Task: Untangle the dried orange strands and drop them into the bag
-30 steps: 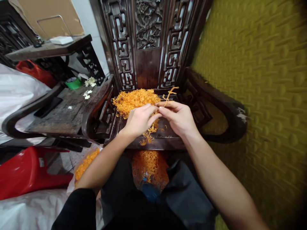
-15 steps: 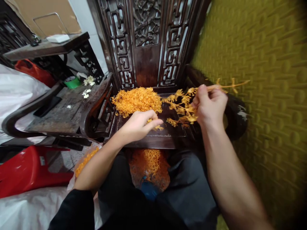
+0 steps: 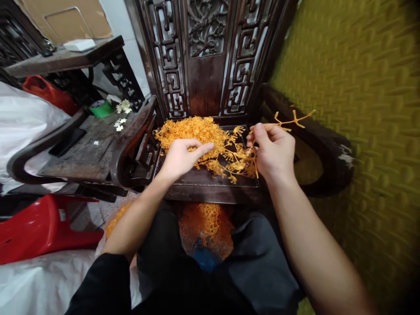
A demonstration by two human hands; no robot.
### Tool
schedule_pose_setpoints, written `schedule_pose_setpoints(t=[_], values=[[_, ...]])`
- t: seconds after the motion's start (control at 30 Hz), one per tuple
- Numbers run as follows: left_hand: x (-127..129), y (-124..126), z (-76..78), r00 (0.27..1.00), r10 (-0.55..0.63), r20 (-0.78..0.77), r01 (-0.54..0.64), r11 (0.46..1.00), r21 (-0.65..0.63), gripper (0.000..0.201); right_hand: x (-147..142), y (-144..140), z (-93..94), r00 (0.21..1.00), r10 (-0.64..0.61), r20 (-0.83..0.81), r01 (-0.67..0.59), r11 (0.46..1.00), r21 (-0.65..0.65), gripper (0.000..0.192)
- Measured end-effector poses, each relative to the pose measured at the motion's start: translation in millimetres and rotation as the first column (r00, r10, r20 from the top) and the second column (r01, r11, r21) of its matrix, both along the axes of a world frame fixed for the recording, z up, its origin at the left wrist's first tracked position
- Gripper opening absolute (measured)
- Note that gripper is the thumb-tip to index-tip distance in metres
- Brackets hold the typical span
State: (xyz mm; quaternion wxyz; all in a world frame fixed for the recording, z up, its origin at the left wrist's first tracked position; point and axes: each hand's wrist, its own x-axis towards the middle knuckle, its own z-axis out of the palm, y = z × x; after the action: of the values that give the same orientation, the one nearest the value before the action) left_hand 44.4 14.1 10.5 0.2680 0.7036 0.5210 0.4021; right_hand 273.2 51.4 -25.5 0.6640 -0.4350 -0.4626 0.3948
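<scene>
My right hand (image 3: 275, 151) pinches an orange branched stem (image 3: 295, 118), which looks like artificial plant material. The bare, forked end sticks out to the right; sprigs with small flower-like tips (image 3: 238, 162) spread left from the fingers over the seat. On the dark wooden chair seat (image 3: 210, 181) lies a heap of small orange pieces (image 3: 192, 129). Over the heap's front edge is my left hand (image 3: 183, 159), its thumb stretched out apart from the curved index finger. Its other fingers are mostly hidden, and I see nothing held in it.
A carved chair back (image 3: 206, 83) rises behind the heap. Below the seat, between my knees, hangs a bag with orange stems (image 3: 210, 218). To the left stand another wooden chair (image 3: 78, 153) with green tape (image 3: 101, 108), and a red plastic stool (image 3: 49, 223). Yellow textured padding (image 3: 367, 109) covers the right.
My right hand has moved left with the stem, bringing its sprigs against the heap. My left hand has shifted up and left to the heap; the orange bits in its fingers no longer show.
</scene>
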Motion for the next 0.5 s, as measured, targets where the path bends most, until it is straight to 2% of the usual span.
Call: schedule_pose_setpoints(t=[0.07, 0.17, 0.27, 0.4, 0.5], values=[[1, 1, -1.9, 0.997, 0.008, -0.073, -0.011, 0.999, -0.036, 0.052, -3, -1, 0.3, 0.999, 0.01, -0.041, -0.009, 1.0, 0.005, 0.038], [6, 4, -9.9, 0.988, -0.058, -0.141, 0.041, 0.992, -0.119, 0.059, -9, -6, 4.1, 0.992, 0.048, -0.113, -0.042, 0.998, 0.052, 0.039], [15, 9, -20.8, 0.995, -0.092, 0.028, 0.096, 0.979, -0.179, 0.063, -18, -15, 10.0, 0.991, 0.097, -0.092, -0.09, 0.992, 0.084, 0.039], [23, 15, -32.6, 0.947, -0.065, 0.314, 0.149, 0.957, -0.25, 0.055, -24, -21, 10.2, 0.985, 0.167, -0.03, -0.165, 0.984, 0.071, 0.04], [23, 19, -37.4, 0.914, 0.015, 0.405, 0.079, 0.974, -0.213, 0.046, -13, -12, 1.1, 0.977, 0.21, -0.026, -0.212, 0.974, -0.083, 0.048]])
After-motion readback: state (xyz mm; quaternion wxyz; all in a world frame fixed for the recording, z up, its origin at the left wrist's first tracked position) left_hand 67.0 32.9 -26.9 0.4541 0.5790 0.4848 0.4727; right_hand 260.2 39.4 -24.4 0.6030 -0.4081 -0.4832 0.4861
